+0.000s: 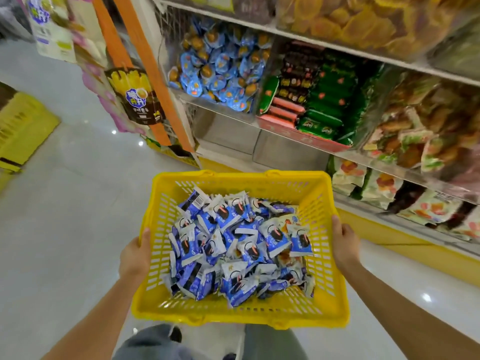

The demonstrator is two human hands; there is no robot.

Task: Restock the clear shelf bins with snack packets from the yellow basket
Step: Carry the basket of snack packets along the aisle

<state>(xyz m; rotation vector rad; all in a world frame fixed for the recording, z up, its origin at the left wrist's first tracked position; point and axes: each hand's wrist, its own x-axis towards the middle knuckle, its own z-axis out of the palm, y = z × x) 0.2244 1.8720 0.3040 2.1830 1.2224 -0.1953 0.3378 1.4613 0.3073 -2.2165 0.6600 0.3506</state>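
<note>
I hold a yellow plastic basket (233, 314) in front of me, above the floor. My left hand (135, 255) grips its left rim and my right hand (344, 242) grips its right rim. Inside lies a heap of blue and white snack packets (239, 248). Ahead on the shelf stand clear bins: one holds light-blue packets (220, 71), the one beside it holds green and dark bars (317, 100). Below the light-blue packets a clear bin (228, 136) looks empty.
More bins with snacks fill the shelf to the right (420, 131) and the lower row (389, 190). An orange shelf post (145, 74) with hanging snack bags stands at left. A second yellow basket (20, 128) sits on the glossy white floor at far left.
</note>
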